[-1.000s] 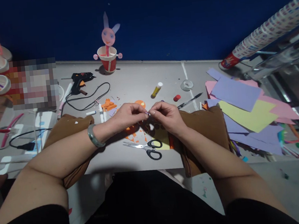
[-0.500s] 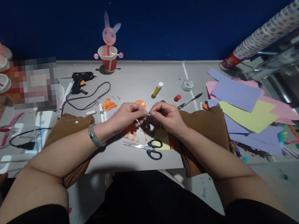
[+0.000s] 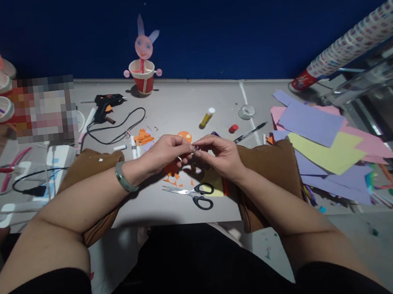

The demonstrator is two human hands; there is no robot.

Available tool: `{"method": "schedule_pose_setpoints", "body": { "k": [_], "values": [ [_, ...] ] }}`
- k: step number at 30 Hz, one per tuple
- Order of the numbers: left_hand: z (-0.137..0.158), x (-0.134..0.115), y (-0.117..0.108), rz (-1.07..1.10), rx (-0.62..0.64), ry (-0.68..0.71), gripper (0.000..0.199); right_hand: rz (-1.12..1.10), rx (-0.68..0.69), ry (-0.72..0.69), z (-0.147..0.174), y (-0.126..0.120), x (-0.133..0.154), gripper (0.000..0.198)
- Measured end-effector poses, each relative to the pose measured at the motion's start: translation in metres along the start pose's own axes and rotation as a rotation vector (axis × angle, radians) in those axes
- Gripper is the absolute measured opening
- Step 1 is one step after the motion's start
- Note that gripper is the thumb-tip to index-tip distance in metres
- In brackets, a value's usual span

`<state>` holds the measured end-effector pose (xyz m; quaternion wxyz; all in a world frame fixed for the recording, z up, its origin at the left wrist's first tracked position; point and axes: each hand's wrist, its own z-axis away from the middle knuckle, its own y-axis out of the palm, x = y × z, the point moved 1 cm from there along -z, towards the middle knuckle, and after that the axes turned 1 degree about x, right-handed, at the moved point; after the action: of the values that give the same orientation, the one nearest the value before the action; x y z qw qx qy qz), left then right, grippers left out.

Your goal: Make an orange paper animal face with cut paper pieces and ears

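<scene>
My left hand (image 3: 169,153) and my right hand (image 3: 220,155) meet fingertip to fingertip above the table, both closed in a pinch. Between them is a tiny piece, too small to name. Below lie orange paper scraps (image 3: 173,179) and a yellow paper sheet (image 3: 218,189), partly under black-handled scissors (image 3: 190,191). The scissors' blades point left. An orange paper disc (image 3: 184,136) shows just beyond my fingers. A glue stick (image 3: 207,117) stands farther back, its red cap (image 3: 233,128) lying to the right.
A paper cup with a pink rabbit figure (image 3: 143,77) stands at the back. A black glue gun (image 3: 106,107) and its cord lie left. Coloured paper (image 3: 317,125), a tape roll (image 3: 246,111) and stacked cups (image 3: 353,39) are right. Brown cushions (image 3: 269,167) lie beneath my forearms.
My right fingers have shifted slightly at the pinch, with the thumb a little lower and the fingers rounder. My left hand has barely moved. The things on the table stay put.
</scene>
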<state>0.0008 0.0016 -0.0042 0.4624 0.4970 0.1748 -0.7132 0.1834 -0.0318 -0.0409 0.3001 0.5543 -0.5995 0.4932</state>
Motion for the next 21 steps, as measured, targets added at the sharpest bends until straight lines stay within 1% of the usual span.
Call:
{"method": "schedule_pose_setpoints", "body": {
  "k": [7,14,17,21],
  "values": [
    [-0.0015,0.0011,-0.0018,-0.011,-0.003,0.008,0.021,0.009,-0.040,-0.065,-0.0011,-0.0009,0.0020,0.011],
    [-0.0012,0.0008,-0.0014,-0.026,0.015,-0.023,0.022,0.021,-0.031,-0.072,-0.0013,-0.0001,0.0027,0.008],
    [-0.0008,0.0006,-0.0010,-0.019,0.013,-0.027,0.023,0.006,-0.034,-0.036,-0.0008,0.0004,0.0037,0.010],
    [-0.0013,0.0003,-0.0016,0.018,-0.034,0.015,0.020,-0.043,-0.037,0.094,0.0006,0.0013,0.0055,0.019]
  ]
}}
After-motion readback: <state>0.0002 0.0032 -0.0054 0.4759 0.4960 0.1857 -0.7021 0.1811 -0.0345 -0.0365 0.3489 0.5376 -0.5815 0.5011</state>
